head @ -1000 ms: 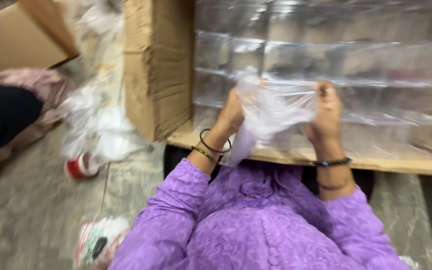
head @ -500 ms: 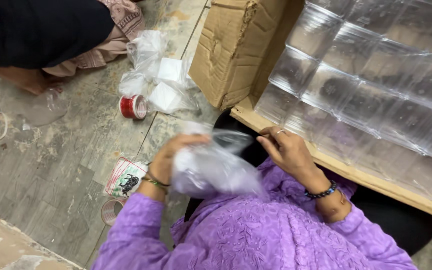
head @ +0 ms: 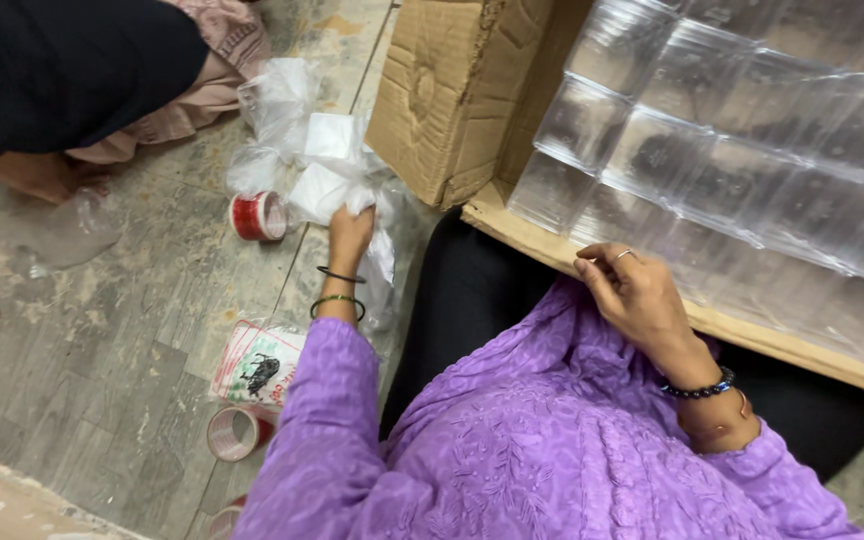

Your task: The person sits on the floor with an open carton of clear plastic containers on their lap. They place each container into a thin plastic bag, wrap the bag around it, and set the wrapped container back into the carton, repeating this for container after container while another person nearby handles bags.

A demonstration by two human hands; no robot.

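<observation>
Presently, head view: left hand (head: pixel 349 232) reaches out over the floor, fingers closed on a clear plastic bag (head: pixel 380 262) hanging beside the cardboard box (head: pixel 452 95), near the heap of plastic bags (head: pixel 302 140) and a red tape roll (head: pixel 258 216). Right hand (head: pixel 637 298) rests empty on the purple garment (head: pixel 542 430), fingers loosely curled, just below the clear containers (head: pixel 732 150) on the wooden board (head: pixel 752 335).

On the grey stone-tile floor (head: pixel 102 350) we see a red-and-white tape roll (head: pixel 258 216) lying on its side. A flat printed packet with red edging (head: pixel 257 362) lies nearer us, with a second, pinkish tape roll (head: pixel 239 432) just beside it. A brown corrugated cardboard box (head: pixel 457 90) stands against stacked clear plastic containers (head: pixel 742 150) on a wooden board (head: pixel 782 345).
</observation>
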